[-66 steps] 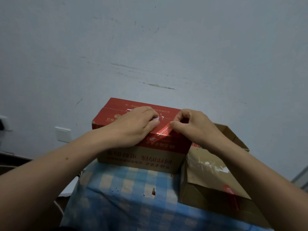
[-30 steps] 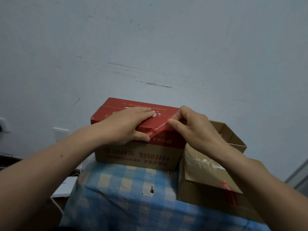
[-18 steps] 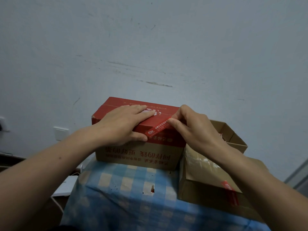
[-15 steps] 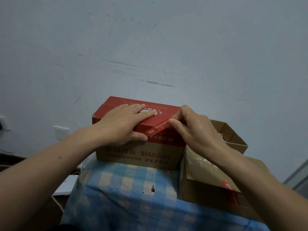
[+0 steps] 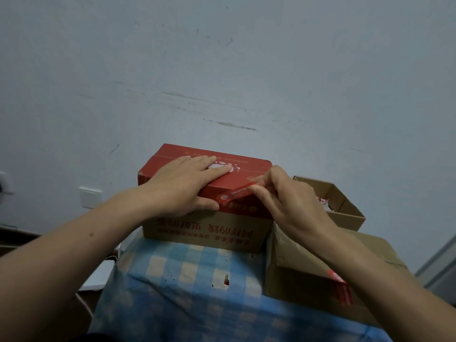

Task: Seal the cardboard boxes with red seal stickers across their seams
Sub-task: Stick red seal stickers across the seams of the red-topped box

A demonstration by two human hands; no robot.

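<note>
Whereas a couple of seconds ago the left hand curled its fingers over the sticker, the left hand (image 5: 182,186) now lies flat on the lid of the red-topped box (image 5: 204,225), fingers straight and pressing, thumb down on the front face. The red seal sticker (image 5: 234,195) has swung from running up over the lid to lying slantwise along the box's front top edge. The right hand (image 5: 286,201) pinches its right end between thumb and curled fingertips, and its left end lies just beside the left thumb. How much of it is stuck down I cannot tell. It seems to be mid-placement, with the lid held shut for it and no seal yet across the top seam.

In front of the box and under it spreads a blue checked cloth (image 5: 172,280) with a small hole. Touching the box's right side is a brown box (image 5: 296,280) that already carries a red sticker (image 5: 341,290). Behind that, right of the red-topped box, stands a small open carton (image 5: 345,208). Beyond the box rises a scuffed pale wall (image 5: 222,70), with a white wall plate (image 5: 90,197) to the box's left.
</note>
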